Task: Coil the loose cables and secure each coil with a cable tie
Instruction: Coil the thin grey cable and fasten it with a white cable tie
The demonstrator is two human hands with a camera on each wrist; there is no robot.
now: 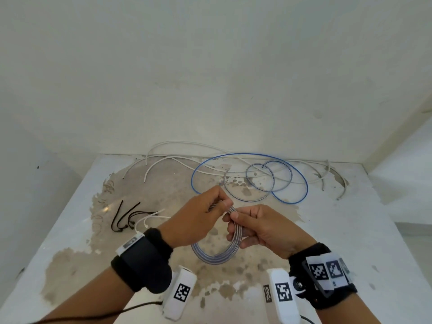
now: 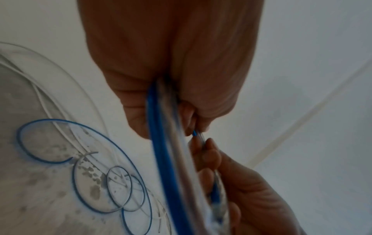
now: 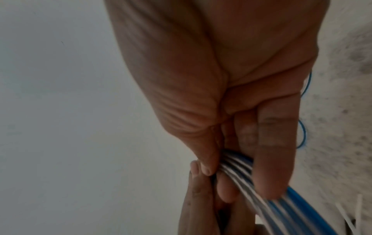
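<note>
Ties [image 1: 131,217], black and white, lie loose on the table [image 1: 70,230] well out to the left of the grip, none of them yet around the coil, so the step in hand looks to be gathering the turns before binding. Left hand [image 1: 198,218] has its fingers curled and pinched on the top of the blue-and-clear coil [image 1: 216,253]; the left wrist view shows the strands running out between its thumb and fingers, with a short cable end poking out near the fingertips. Just right of that pinch, touching it, the right hand [image 1: 259,230] also clamps the bundle, thumb pressed on one side and fingers wrapped on the other, the turns lying flat side by side under them in the right wrist view. The rest of the coil hangs as one loop below both grips, above the table. To do this well, I would judge the turns should stay stacked and even, with the stray end tucked along the bundle rather than left sticking out. One hand must keep its clamp unbroken while the other lets go to fetch a tie, or the springy loops may fan open. Beyond the grip and to its right, the uncoiled blue cable [image 1: 250,178] and white cables [image 1: 175,157] sprawl near the wall, still to be wound.
</note>
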